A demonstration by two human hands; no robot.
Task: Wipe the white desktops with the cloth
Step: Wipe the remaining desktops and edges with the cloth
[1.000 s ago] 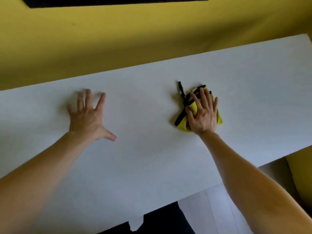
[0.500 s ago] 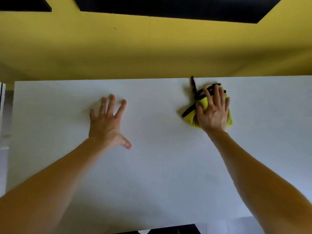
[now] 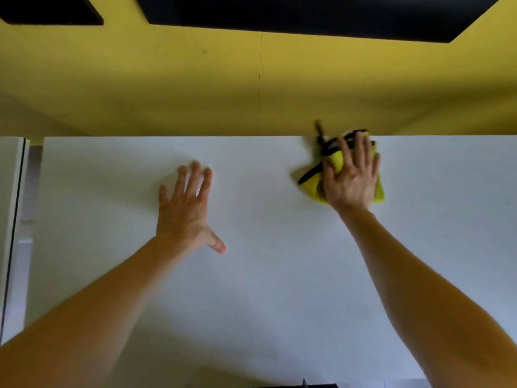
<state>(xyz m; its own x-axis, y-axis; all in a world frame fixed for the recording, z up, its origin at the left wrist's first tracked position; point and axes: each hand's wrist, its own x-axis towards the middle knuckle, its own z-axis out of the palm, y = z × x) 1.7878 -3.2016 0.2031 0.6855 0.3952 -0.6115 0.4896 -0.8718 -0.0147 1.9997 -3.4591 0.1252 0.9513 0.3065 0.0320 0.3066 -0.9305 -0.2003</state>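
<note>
A white desktop (image 3: 265, 289) fills the lower part of the view. A folded yellow cloth (image 3: 334, 162) with black trim lies at the desk's far edge, right of centre. My right hand (image 3: 351, 177) lies flat on it with straight fingers and presses it onto the surface; the black strap sticks out past the far edge. My left hand (image 3: 186, 208) rests flat on the bare desktop, left of centre, with fingers spread and thumb out to the right. It holds nothing.
A yellow partition wall (image 3: 251, 88) rises directly behind the desk, with dark panels (image 3: 307, 12) above it. The edge of another white desk (image 3: 11, 191) shows at the far left, across a narrow gap.
My right hand has pushed the cloth away from me, up to the desk's far edge. The view has swung so the desk now lies square in front. My left hand stays flat.
</note>
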